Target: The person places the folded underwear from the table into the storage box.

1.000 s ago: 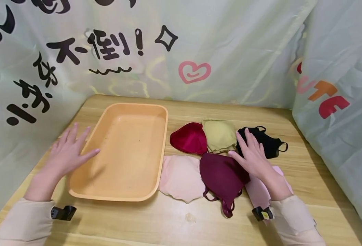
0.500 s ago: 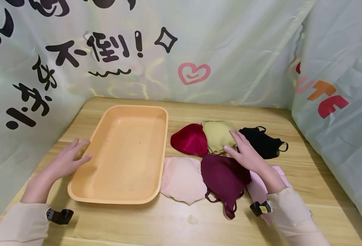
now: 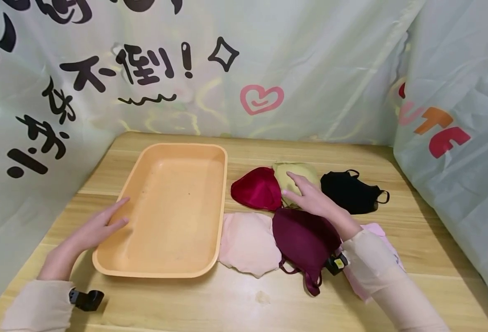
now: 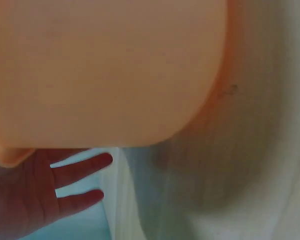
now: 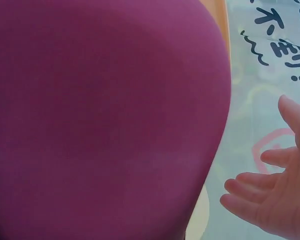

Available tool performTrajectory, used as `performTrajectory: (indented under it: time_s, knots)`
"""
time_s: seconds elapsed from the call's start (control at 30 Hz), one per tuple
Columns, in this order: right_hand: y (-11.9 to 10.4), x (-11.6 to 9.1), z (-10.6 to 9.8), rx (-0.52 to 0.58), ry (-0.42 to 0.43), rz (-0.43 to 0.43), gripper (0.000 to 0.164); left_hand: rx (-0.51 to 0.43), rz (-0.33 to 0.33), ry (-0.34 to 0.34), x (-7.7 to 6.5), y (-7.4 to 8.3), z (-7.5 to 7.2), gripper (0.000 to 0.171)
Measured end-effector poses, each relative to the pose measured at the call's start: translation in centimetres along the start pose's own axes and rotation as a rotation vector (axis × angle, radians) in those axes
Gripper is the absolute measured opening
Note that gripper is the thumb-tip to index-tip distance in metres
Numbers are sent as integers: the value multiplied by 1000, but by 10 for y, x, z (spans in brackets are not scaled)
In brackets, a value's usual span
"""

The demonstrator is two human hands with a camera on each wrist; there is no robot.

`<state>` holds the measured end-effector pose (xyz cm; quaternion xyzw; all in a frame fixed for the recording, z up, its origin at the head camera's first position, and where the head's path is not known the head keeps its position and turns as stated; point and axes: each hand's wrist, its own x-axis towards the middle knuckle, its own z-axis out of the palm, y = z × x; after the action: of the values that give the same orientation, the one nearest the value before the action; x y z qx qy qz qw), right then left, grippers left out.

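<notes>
Pale printed curtain [image 3: 331,55] behind a wooden table [image 3: 177,304]. Green bra [image 3: 308,169] on the table, just under the extended, released fingers of the right hand [image 3: 310,198]; contact impossible to tell. Red bra [image 3: 256,188] touching its left side, black bra [image 3: 347,191] at its right, maroon bra [image 3: 303,235] nearer, filling most of the right wrist view. Left hand [image 3: 90,230] at the left rim of an orange tray [image 3: 173,221], fingers straight and loose, contact unclear. Pale pink bra [image 3: 249,244] between tray and maroon bra.

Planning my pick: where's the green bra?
In the head view, the green bra is right of center in the far row, between the red bra and the black bra, partly behind the right hand.
</notes>
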<state>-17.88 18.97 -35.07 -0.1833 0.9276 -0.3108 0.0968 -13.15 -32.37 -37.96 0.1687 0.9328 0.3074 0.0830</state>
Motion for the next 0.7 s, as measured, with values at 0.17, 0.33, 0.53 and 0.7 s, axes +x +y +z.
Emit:
performTrajectory:
  time_s: [0.17,0.33,0.53,0.7]
  knots:
    - [-6,11,1,44,-48,20,69,-7,-37,13,0,-1,3,67]
    - [-5,24,4,85,-78,48,69,-13,-68,30,1,-2,4,71]
    - [-5,41,6,104,-145,91,68,-60,-60,40,2,-6,6,73]
    - [-5,53,5,74,-225,126,69,-143,-58,15,2,-10,4,77]
